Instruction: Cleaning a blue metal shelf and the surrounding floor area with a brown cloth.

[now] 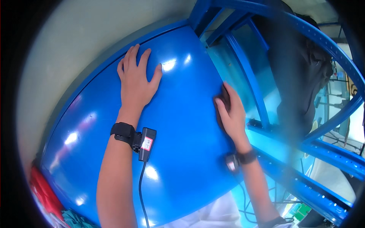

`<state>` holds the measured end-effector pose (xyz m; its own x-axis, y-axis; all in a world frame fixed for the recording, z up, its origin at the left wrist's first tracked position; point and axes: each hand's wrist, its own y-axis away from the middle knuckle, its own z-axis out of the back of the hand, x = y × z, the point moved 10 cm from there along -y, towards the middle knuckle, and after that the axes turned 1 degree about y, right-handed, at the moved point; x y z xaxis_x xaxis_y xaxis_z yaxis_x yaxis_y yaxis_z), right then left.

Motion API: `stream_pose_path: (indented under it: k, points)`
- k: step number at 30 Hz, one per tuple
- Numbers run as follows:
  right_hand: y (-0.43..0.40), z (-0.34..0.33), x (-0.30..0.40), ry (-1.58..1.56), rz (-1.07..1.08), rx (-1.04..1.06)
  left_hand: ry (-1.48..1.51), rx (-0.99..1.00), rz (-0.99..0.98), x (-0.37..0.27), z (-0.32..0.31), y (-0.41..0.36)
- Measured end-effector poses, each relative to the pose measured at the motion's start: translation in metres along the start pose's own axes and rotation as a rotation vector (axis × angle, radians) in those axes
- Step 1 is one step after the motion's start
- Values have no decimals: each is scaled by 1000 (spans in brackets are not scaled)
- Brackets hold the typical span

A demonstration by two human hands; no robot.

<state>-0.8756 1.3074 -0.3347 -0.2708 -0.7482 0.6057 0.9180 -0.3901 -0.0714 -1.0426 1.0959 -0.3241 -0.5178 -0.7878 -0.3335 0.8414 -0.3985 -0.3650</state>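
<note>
A glossy blue metal shelf board (182, 122) lies before me. My left hand (137, 79) is over its far part with the fingers spread, the fingertips near the board's back edge; nothing is in it. At the board's right edge is my right hand (233, 116), slightly blurred. Its thumb is apart from the index finger, a dark shadow or reflection shows beneath it, and the other fingers are hidden. Each wrist wears a black strap; a small cabled black device (147, 144) is on the left one and a similar device (231, 162) on the right.
A pale wall (85, 37) runs along the board's back edge. Blue perforated metal posts and beams (328, 151) stand to the right, with dark fabric (296, 77) hanging among them. Red cloth (45, 193) and teal cloth (75, 219) lie at the lower left.
</note>
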Motion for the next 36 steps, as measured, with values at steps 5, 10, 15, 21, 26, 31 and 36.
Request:
stream_pose_path:
  k: [5, 10, 15, 21, 26, 31, 36]
  points:
    - [51, 30, -35, 21, 0, -73, -7, 9, 1, -15, -9, -3]
    - [39, 25, -4, 206, 102, -147, 4, 34, 31, -10, -7, 3]
    - [35, 17, 2, 188, 132, -97, 21, 71, 64, -10, -7, 12]
    - [46, -1, 22, 260, 275, 37, -3, 137, 95, 1, -7, 15]
    - [62, -7, 30, 186, 294, 183, 16, 155, 125, 9, 8, 22]
    - [62, 1, 29, 300, 183, 64, -23, 180, 113, 13, 14, 27]
    - [61, 4, 12, 83, 76, 21, -14, 193, 105, 9, 9, 27]
